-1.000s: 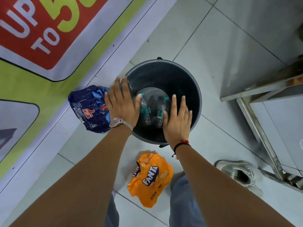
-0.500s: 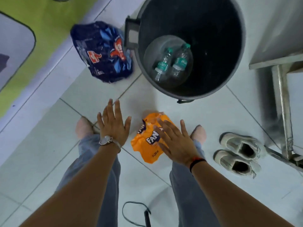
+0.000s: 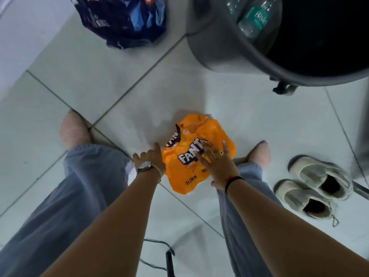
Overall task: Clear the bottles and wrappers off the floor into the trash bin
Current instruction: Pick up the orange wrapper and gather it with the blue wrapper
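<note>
A crumpled orange Fanta wrapper [image 3: 184, 176] lies on the white tiled floor between my feet. My right hand [image 3: 217, 164] rests flat on its right half with the fingers spread. My left hand [image 3: 150, 157] touches the wrapper's left edge, fingers apart, and I see no closed grip. A dark blue wrapper [image 3: 123, 21] lies on the floor at the top left. The grey trash bin [image 3: 219, 54] stands at the top right, with clear plastic bottles [image 3: 253, 19] with green labels inside it.
A pair of pale sneakers [image 3: 311, 188] sits on the floor to the right of my right foot [image 3: 259, 154]. A thin dark cable [image 3: 159, 248] loops on the tiles near the bottom. A metal leg [image 3: 361, 136] rises at the right edge.
Both hands have come back from over the bin and dropped down to the orange wrapper. The view has moved lower and closer to the floor.
</note>
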Demonstrator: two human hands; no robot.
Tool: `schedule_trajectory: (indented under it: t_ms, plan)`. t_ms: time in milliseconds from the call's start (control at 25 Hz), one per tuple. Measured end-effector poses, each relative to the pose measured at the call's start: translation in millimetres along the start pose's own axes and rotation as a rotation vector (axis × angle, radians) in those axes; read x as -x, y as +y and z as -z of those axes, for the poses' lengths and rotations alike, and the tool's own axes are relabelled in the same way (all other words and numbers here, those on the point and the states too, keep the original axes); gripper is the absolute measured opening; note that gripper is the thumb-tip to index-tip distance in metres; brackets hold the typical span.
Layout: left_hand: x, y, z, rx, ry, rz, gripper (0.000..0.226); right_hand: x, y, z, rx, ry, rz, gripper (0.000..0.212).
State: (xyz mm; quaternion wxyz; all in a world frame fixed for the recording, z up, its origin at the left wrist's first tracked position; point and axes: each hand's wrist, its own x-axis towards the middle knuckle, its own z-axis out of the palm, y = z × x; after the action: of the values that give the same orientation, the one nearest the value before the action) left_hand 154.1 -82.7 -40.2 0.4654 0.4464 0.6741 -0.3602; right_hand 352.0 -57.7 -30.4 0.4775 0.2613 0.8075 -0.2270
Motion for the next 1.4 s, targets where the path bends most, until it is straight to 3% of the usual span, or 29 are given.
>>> schedule_trajectory:
  t_ms: [80, 120, 280, 400, 480, 560, 640, 840, 960, 1040, 1160, 1240, 1400]
  plan:
    - [-14, 1, 7, 0.027, 0.104, -0.028, 0.031, -11, 2, -1, -0.016, 0.06, -0.022, 0.094]
    - [-21, 1, 14, 0.051, 0.16, -0.039, 0.027, -18, 4, 3, -0.042, 0.103, -0.027, 0.089]
    - [-41, -9, 57, 0.22, 0.568, -0.158, 0.053, -47, 7, 37, -0.211, 0.256, -0.102, 0.074]
    - [-37, -12, 68, 0.109, 0.811, -0.485, 0.073, -65, 8, 68, -0.296, 0.321, -0.181, 0.071]
    - [-33, -14, 61, -0.067, 0.714, -0.605, 0.09, -71, 7, 79, -0.27, 0.343, -0.176, 0.081]
    - [-38, -18, 52, -0.194, 0.473, -0.56, 0.106, -72, 11, 80, -0.209, 0.342, -0.14, 0.094]
    - [-47, -20, 44, -0.299, 0.339, -0.487, 0.112, -69, 19, 74, -0.125, 0.323, -0.118, 0.098]
    - [-57, -5, 38, -0.353, 0.247, -0.382, 0.094, -65, 36, 59, -0.051, 0.226, -0.145, 0.057]
    - [-43, -8, 42, -0.292, 0.202, -0.364, 0.079, -52, 24, 64, -0.08, 0.199, -0.155, 0.049]
    - [-23, -25, 48, -0.295, 0.281, -0.419, 0.067, -32, 5, 72, -0.067, 0.32, -0.193, 0.05]
    - [8, -65, 81, -0.566, 0.569, -0.61, 0.064, -5, -37, 91, -0.17, 0.431, -0.194, 0.048]
    - [15, -90, 126, -0.641, 0.648, -0.712, 0.061, -3, -62, 122, -0.274, 0.517, -0.183, 0.039]
    - [2, -124, 240, -0.635, 0.87, -0.715, 0.059, -31, -80, 217, -0.459, 0.663, -0.318, 0.048]
